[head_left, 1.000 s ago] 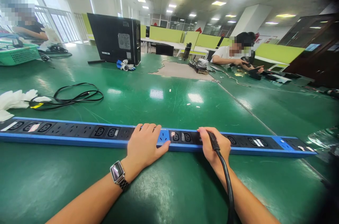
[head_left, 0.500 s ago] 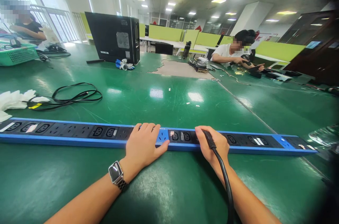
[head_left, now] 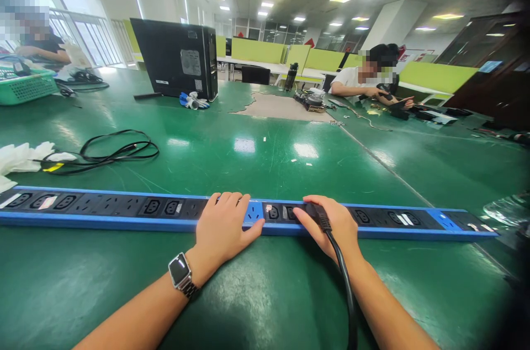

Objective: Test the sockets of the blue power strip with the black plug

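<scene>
The table [head_left: 215, 168] is passable beyond the power strip [head_left: 275, 213], 1 coiled cable [head_left: 108, 160] obstructing the left.

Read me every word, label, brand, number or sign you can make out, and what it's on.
No text is legible.
White stickers on the power strip: too small.
Large sticker and small label on the computer tower: blurred.
Yellow tag by the coiled cable: too small.
Watch screen: nothing readable.
</scene>
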A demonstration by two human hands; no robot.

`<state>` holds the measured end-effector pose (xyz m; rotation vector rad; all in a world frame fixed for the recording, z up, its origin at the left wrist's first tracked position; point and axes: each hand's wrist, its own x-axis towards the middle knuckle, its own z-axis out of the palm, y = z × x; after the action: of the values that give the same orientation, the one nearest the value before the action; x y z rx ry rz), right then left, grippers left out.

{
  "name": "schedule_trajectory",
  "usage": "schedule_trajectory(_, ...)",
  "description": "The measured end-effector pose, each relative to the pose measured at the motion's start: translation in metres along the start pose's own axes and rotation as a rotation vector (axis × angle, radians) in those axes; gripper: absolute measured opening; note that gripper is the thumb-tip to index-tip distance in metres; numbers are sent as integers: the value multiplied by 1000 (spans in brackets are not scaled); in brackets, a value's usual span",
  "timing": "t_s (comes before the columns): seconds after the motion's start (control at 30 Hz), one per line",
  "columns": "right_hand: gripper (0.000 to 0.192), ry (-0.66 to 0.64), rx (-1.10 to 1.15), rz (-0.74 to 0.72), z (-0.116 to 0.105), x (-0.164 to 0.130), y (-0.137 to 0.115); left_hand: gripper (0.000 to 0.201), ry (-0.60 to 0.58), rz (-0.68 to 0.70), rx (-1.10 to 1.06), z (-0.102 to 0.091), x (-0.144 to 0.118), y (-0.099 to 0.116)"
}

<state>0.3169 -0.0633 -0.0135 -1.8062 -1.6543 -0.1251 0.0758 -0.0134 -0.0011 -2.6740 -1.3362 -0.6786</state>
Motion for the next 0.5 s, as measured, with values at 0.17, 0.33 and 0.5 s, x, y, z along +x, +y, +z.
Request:
schedule_trajectory(0.17, 40, -80, 130, -76, -9, -2, 14, 45, 6, 2, -12, 1, -1, -1)
schedule_trajectory(0.33, 28, 28, 271, -98, -10, -3, 19, 44, 17, -4, -27, 1, 0, 0)
schedule_trajectory(0.5, 28, 181, 370, -37, -14, -2, 5, 46, 36, 0, -78, 0, 0, -1)
